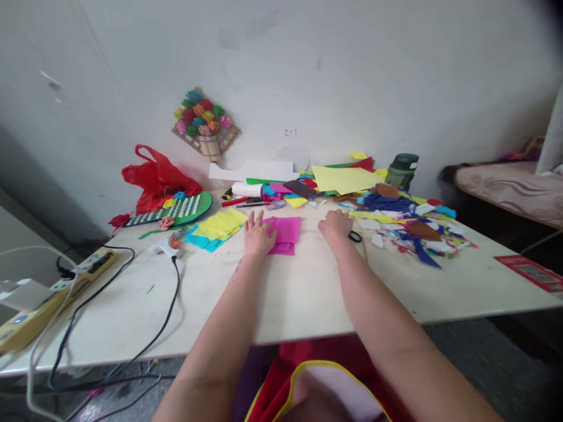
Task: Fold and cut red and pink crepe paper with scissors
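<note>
My left hand (258,234) lies with fingers spread at the left edge of a pink paper stack (288,234). Just left of it, yellow sheets (222,223) rest on blue sheets (206,240). To the right of the pink stack, my right hand (335,227) is down on the table with its fingers bent; whatever is under the fingertips is hidden. Black scissor handles (355,237) show beside that hand, next to a long yellow strip (378,217).
A glue gun (167,243) with a black cord and a power strip (53,305) are at left. Behind stand a red bag (153,176), a phone (299,188) and a green bottle (402,170). Colored scraps (422,228) are piled at right.
</note>
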